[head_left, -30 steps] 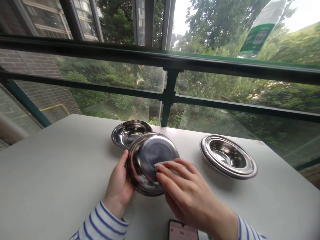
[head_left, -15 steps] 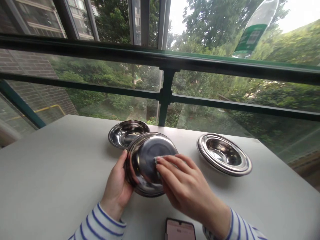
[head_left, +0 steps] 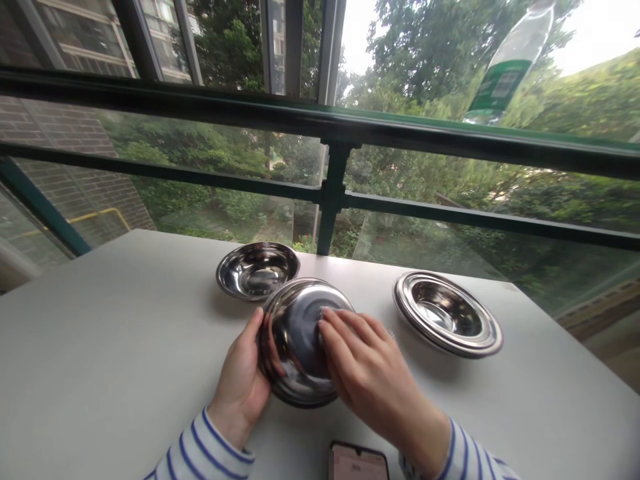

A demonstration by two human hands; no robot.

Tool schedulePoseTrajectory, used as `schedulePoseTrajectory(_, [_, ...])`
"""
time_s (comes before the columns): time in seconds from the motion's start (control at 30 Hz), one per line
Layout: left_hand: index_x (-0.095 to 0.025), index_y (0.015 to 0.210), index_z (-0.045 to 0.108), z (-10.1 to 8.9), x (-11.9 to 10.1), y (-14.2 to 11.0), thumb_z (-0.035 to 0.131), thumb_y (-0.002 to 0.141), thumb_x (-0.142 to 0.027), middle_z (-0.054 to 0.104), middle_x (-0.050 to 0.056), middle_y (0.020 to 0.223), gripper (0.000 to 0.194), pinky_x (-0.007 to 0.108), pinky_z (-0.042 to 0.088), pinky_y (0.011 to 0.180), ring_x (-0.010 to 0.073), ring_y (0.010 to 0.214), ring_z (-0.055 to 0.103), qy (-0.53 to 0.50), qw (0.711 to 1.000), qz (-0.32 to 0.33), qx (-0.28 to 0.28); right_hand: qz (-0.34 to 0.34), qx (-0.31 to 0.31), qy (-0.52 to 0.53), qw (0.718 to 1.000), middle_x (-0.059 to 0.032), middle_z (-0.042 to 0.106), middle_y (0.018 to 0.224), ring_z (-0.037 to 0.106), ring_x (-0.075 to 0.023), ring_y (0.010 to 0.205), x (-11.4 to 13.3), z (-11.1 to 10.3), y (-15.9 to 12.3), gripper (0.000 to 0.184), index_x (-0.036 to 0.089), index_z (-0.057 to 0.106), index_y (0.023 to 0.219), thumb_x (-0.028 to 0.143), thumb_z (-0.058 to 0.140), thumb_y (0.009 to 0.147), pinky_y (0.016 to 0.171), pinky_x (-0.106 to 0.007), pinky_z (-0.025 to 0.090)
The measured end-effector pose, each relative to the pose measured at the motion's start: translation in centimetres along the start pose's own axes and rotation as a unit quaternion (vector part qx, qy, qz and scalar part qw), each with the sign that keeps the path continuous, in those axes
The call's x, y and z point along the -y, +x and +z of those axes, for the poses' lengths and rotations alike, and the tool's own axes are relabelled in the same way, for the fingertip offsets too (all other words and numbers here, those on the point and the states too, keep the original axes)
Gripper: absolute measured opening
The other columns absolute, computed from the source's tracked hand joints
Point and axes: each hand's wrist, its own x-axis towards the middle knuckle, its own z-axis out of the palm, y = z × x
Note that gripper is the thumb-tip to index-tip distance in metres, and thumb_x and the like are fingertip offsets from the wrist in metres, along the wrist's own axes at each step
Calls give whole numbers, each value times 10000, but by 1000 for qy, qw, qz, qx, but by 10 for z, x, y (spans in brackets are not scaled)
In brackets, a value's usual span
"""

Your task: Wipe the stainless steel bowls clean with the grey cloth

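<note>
My left hand grips the rim of a shiny steel bowl from the left, thumb on top. The bowl is tilted with its rounded underside facing me, above the table. Against that underside my right hand presses its bunched fingertips, pinching a small pale cloth. Most of the cloth is hidden under the fingers. Just behind the held bowl, a second steel bowl sits upright on the table.
To the right stand several nested steel bowls on the white table. A phone lies at the near edge. Beyond the table runs a green railing with glass, and a plastic bottle stands on its top bar.
The held bowl has shifted slightly toward me and right, together with my left hand. My right fingertips have slid a little across its underside.
</note>
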Motion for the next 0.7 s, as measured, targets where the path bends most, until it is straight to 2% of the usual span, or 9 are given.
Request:
schedulePoseTrajectory(0.1, [-96,846,656,0,1,0,493,853,-190,698,47,638,188,247,553,558,128,509,632,14,1000,-12,9,-49,18,30,998,-105,556,1252,496,-245,1120,3,0,1,306,96,553,1154,169,434,881,903,-381,405])
schedulePoseTrajectory(0.23, [-104,886,651,2,2,-1,502,844,-188,711,63,689,176,266,557,574,160,576,662,11,1000,-9,16,21,16,13,1000,-112,558,1248,491,-252,1123,-6,0,3,322,106,534,1179,142,435,875,906,-411,400])
schedulePoseTrajectory(0.3, [-108,870,648,1,3,-2,507,840,-184,707,58,679,162,253,552,549,154,559,656,12,1000,-9,16,31,16,13,999,-121,553,1252,488,-262,1126,-7,0,3,327,101,533,1181,139,437,872,894,-413,412])
schedulePoseTrajectory(0.43, [-119,770,638,-1,3,-4,504,844,-194,686,41,630,170,219,534,499,129,509,632,6,999,-23,32,-66,34,66,995,-83,499,1317,439,-246,1193,10,-1,4,342,97,514,1208,196,419,895,954,-398,398])
schedulePoseTrajectory(0.5, [-117,766,641,0,3,-6,506,843,-204,698,58,676,178,233,547,539,142,556,650,12,998,-36,47,-117,39,83,989,-44,471,1346,394,-216,1240,18,-3,5,340,110,505,1221,202,393,913,1003,-376,369])
schedulePoseTrajectory(0.57, [-107,797,652,1,5,-9,522,834,-209,709,80,739,169,257,559,600,166,628,669,25,997,-42,67,-134,41,85,986,-21,453,1360,358,-194,1270,18,-5,7,341,118,497,1231,196,369,926,1035,-355,343])
schedulePoseTrajectory(0.63, [-99,841,661,2,7,-11,544,821,-205,714,89,777,159,273,561,650,185,696,677,32,995,-36,84,-108,36,84,990,-27,448,1363,349,-195,1279,7,-6,9,349,116,491,1240,202,362,926,1051,-358,332])
schedulePoseTrajectory(0.7, [-97,891,663,2,10,-11,562,811,-206,717,90,804,169,285,558,688,200,750,678,31,994,-31,96,-47,27,85,995,-53,452,1359,364,-211,1273,-8,-7,10,363,117,479,1253,211,366,921,1049,-387,339])
